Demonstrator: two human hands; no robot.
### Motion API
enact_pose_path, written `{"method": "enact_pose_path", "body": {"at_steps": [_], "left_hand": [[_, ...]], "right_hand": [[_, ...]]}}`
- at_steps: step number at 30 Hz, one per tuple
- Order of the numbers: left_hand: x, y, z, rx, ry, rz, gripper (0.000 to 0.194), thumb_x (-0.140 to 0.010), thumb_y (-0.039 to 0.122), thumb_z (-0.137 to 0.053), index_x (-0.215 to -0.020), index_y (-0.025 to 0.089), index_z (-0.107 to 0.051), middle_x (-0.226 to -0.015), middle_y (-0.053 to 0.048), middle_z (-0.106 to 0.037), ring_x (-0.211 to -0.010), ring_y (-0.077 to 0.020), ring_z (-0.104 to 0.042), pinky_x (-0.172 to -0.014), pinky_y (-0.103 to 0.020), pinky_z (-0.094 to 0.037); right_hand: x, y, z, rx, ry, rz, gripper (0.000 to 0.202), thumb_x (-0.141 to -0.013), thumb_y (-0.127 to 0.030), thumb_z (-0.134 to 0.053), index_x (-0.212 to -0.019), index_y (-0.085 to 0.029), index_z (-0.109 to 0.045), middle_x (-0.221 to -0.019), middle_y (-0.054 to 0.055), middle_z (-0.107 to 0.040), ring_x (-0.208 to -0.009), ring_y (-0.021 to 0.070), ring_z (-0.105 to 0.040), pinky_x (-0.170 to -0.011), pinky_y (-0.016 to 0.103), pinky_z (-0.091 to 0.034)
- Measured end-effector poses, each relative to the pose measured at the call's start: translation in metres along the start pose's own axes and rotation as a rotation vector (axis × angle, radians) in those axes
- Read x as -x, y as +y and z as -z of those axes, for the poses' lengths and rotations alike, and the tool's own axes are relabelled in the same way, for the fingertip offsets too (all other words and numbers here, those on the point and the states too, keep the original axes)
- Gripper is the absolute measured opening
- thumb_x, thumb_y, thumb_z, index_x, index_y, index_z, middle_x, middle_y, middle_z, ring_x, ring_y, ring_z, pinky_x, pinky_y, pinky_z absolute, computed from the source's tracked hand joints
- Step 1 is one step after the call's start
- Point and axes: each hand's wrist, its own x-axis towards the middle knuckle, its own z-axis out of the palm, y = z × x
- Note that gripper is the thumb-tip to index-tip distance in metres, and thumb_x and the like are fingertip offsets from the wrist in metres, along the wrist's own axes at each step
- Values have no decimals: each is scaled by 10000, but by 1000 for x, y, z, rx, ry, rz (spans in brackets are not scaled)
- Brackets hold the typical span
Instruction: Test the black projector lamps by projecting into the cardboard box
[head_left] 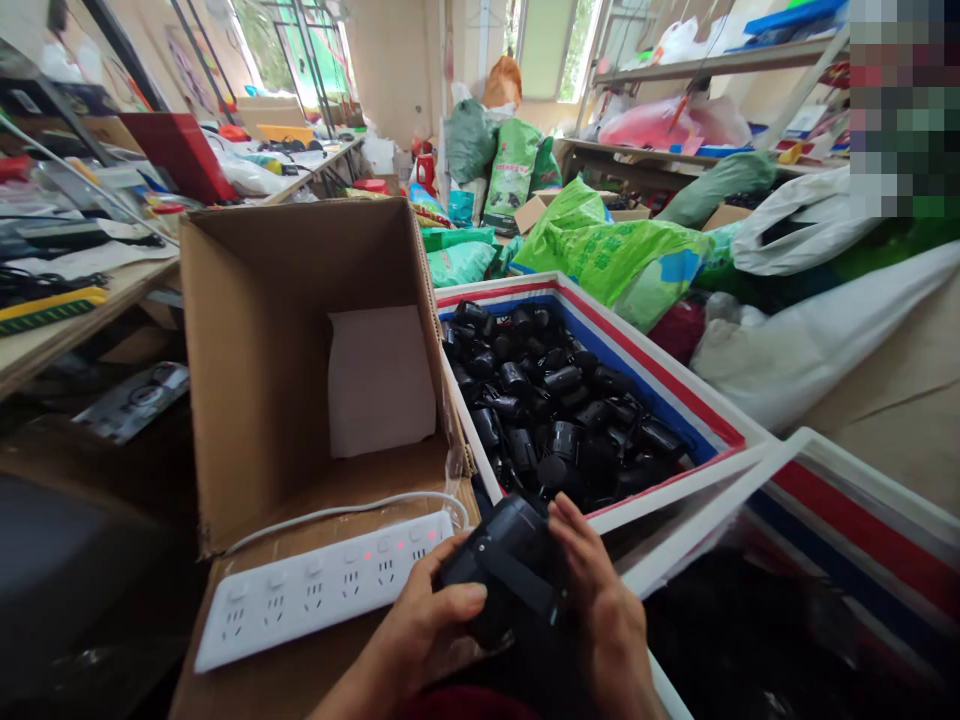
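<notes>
A dark, boxy black device with a bracket arm (510,570) is in front of me, low in the middle of the head view. My left hand (431,615) is closed on its left side, thumb across the near face. My right hand (604,610) is at its right side with fingers stretched out and close together; whether they touch it I cannot tell. Just left of my left hand, a white power strip (322,590) lies on cardboard, several red lights lit. Beyond the device, a striped white-rimmed bin (660,370) holds many black cylindrical devices (555,390).
An upright cardboard box (255,380) opens toward me behind the power strip, a pale sheet (382,380) inside. A second striped bin (862,510) stands at the right. Green bags (615,250) lie beyond. A cluttered workbench (97,300) runs along the left.
</notes>
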Motion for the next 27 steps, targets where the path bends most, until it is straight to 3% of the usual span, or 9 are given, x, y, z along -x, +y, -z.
{"method": "enact_pose_path", "body": {"at_steps": [2, 4, 8, 12, 19, 23, 27], "left_hand": [[3, 1, 4, -25, -44, 15, 593, -566, 256, -788, -1098, 149, -549, -916, -99, -676, -823, -259, -659, -748, -379, -502], [5, 2, 6, -72, -63, 34, 596, -540, 239, -779, -1090, 136, -577, -857, -79, -684, -801, -242, -654, -719, -328, -491], [10, 3, 7, -159, -36, 68, 606, -530, 228, -739, -1111, 133, -595, -832, -64, -688, -735, -201, -622, -635, -266, -464], [10, 4, 9, -214, -8, 74, 606, -520, 227, -735, -1103, 138, -598, -852, -59, -678, -727, -197, -599, -637, -272, -451], [14, 4, 9, -295, 124, 98, 640, -461, 233, -788, -1071, 163, -607, -875, -44, -655, -808, -229, -574, -730, -325, -425], [21, 4, 9, -318, 199, 76, 618, -491, 213, -760, -1085, 186, -595, -920, -39, -649, -859, -235, -568, -774, -340, -408], [20, 6, 13, -313, 172, 23, 619, -496, 254, -758, -1084, 162, -583, -882, -44, -657, -839, -236, -575, -745, -324, -413]], "right_hand": [[-13, -2, 3, -130, 18, -226, 449, -845, -486, -521, -1246, -286, -542, -1405, 63, -466, -1291, 291, -413, -1055, 486, -334], [-22, -2, 6, -210, -46, -411, 461, -775, -389, -616, -1214, -256, -571, -1300, 81, -575, -1191, 288, -519, -1003, 460, -387], [-25, 1, 9, -244, -158, -572, 431, -696, -336, -635, -1101, -192, -662, -1144, 96, -671, -983, 280, -623, -861, 409, -456], [-22, -2, 10, -213, -156, -551, 441, -688, -347, -632, -1094, -180, -672, -1061, 90, -698, -902, 262, -630, -791, 378, -464], [-23, -4, 7, 104, -116, -459, 374, -709, -319, -571, -1036, -199, -705, -1054, 74, -700, -941, 281, -612, -818, 396, -466], [-33, -4, 9, 205, -274, -437, 353, -737, -337, -548, -1022, -201, -706, -1021, 68, -713, -952, 273, -621, -847, 402, -462], [-74, 21, 15, 359, -396, -473, 523, -910, -469, -280, -1142, -150, -622, -1123, 109, -681, -1028, 244, -627, -843, 378, -491]]}}
